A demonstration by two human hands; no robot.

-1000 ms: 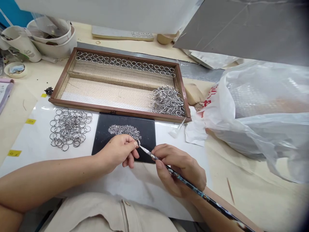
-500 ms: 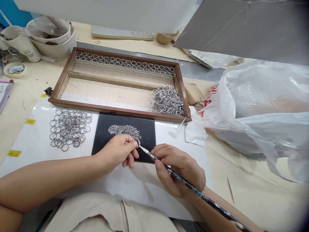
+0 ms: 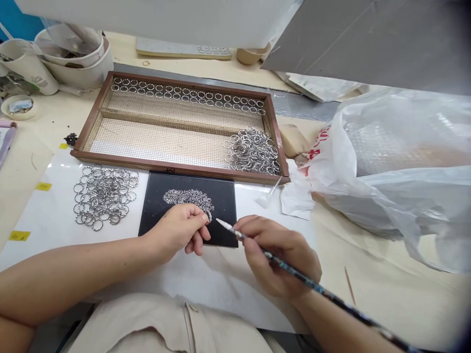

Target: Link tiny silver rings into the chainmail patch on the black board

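My left hand (image 3: 184, 226) pinches a small silver ring (image 3: 209, 216) between thumb and fingers, above a black pad (image 3: 226, 196); the fingers partly hide the ring. My right hand (image 3: 281, 255) grips a long, dark patterned picking stick (image 3: 290, 269) like a pen. Its white pointed tip is a short gap to the right of the ring. Tiny glittering stones (image 3: 187, 197) are spread on the pad, just beyond my left fingers. Left of the pad lies a pile of silver rings (image 3: 105, 196).
A wooden-framed mesh tray (image 3: 176, 164) stands behind the pad, with two rows of rings along its far side and a heap of rings (image 3: 253, 152) at its right. A plastic bag (image 3: 397, 196) bulges at the right. White tubs (image 3: 75, 63) stand back left.
The stick's white tip has drawn away from the ring, as my right hand moved slightly right and down. My left hand keeps its pinch in nearly the same place.
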